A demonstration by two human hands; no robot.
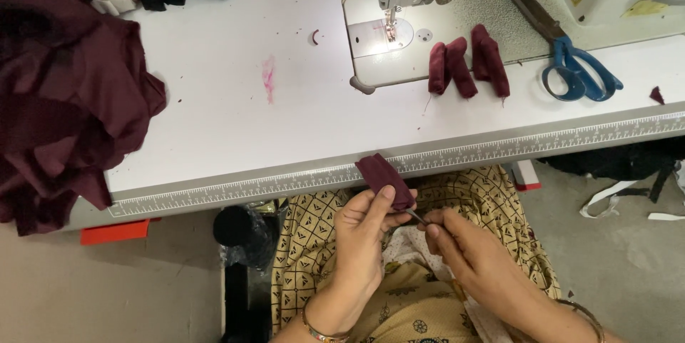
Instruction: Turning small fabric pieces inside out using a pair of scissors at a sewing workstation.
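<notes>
Your left hand pinches a small folded maroon cloth piece between thumb and fingers, holding it just off the near edge of the white table, over your lap. Your right hand has its fingertips closed on a thin dark tool whose tip touches the cloth. Far right lie three similar folded pieces beside blue-handled scissors; a maroon fabric heap sits left.

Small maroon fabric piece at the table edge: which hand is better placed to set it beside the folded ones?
Left, probably. The left hand already pinches the small maroon fabric piece, while the right hand holds a thin dark tool at its lower end.
</notes>
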